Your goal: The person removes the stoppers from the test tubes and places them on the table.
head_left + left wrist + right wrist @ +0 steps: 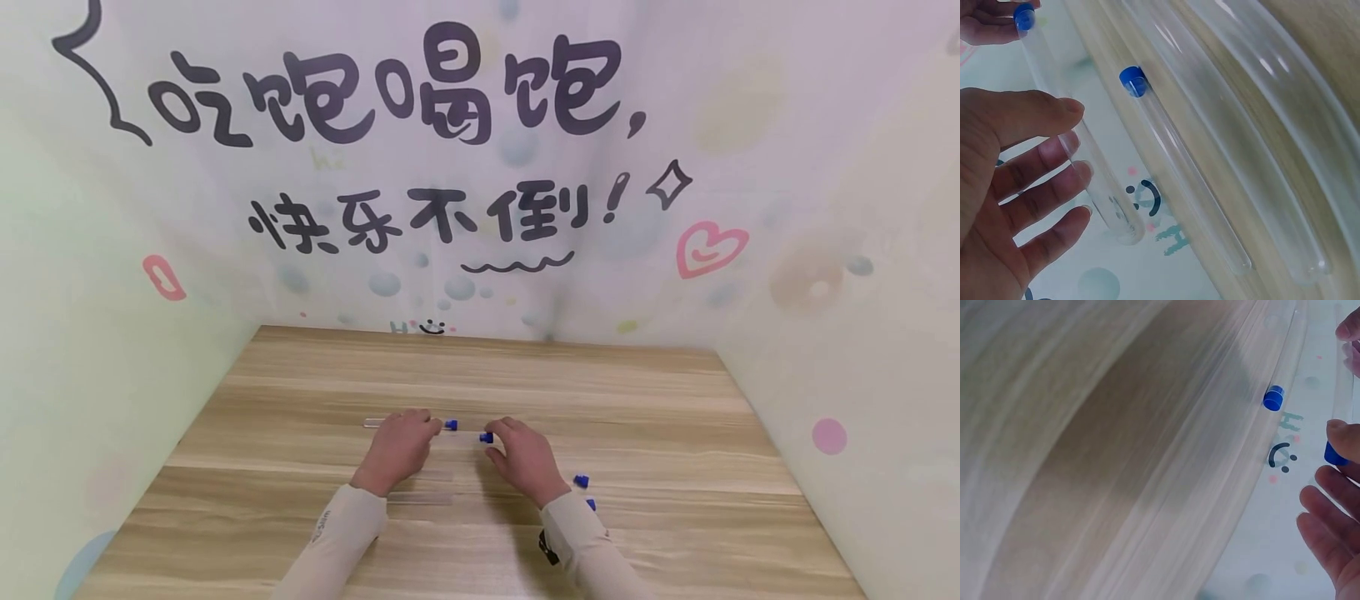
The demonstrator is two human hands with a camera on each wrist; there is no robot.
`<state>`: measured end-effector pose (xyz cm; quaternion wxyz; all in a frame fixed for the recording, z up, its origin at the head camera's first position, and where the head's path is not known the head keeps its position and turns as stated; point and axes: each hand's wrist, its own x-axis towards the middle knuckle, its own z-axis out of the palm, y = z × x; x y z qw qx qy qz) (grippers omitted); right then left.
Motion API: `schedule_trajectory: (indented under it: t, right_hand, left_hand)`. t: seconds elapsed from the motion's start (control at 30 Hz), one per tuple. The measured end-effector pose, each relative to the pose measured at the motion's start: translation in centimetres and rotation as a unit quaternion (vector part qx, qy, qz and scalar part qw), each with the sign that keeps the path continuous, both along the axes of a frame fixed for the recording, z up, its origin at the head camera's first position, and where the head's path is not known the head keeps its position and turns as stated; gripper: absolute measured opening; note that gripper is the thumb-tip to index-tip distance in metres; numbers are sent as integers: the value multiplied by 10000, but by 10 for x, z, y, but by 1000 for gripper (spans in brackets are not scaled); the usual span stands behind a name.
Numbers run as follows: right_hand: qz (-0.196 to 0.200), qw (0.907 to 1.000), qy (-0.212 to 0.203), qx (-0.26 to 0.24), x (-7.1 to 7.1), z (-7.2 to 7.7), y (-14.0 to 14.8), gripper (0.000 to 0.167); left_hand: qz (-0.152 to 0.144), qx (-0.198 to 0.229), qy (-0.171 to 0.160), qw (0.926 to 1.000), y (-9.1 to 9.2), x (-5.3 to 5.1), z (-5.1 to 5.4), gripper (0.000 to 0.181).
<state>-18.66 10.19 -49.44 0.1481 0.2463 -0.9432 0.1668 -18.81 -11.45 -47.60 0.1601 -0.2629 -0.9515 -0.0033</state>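
My left hand point(397, 450) point(991, 125) holds a clear tube point(1100, 178) between thumb and fingers. At the tube's other end, my right hand point(525, 460) point(1335, 509) pinches a blue cap point(486, 437) point(1024, 19) point(1335, 454) between thumb and forefinger; the cap sits at the tube's mouth, how deeply I cannot tell. Just beyond lies a second clear tube point(371, 422) point(1179, 162) with a blue cap point(451, 425) point(1134, 81) point(1274, 398) in its end, partly behind my left hand in the head view.
Two loose blue caps point(582, 481) point(591, 504) lie beside my right forearm. Two more clear tubes point(1222, 137) point(1291, 81) lie on the wooden table point(675, 417), nearer to me. Printed walls stand at the back and both sides. A black object point(548, 547) shows under my right sleeve.
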Motion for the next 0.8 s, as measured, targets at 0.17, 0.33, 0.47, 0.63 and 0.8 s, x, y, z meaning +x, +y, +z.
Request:
schedule_trajectory:
  t: [0.17,0.33,0.47,0.63,0.8]
  right_hand:
    - [74,9999,-53,-58,0,1,2,23]
    - [70,9998,-190,-68,1,3,3,20]
    - [70,9997,-226,-100,0,3,5,18]
    - [134,9994,-227,-204,-1,3,7,14]
    - [228,9991,-294,-210,-1,3,9,12]
  left_hand:
    - [-33,45,-36,10000,3,1,1,10]
    - [-7,-9,-238,9997,6,1,3,9]
    - [-29,-72,-260,9996,8,1,3,9]
    - [-171,-65,-51,9998,9,2,3,10]
    - [-295,-75,127,9995,9,2,3,11]
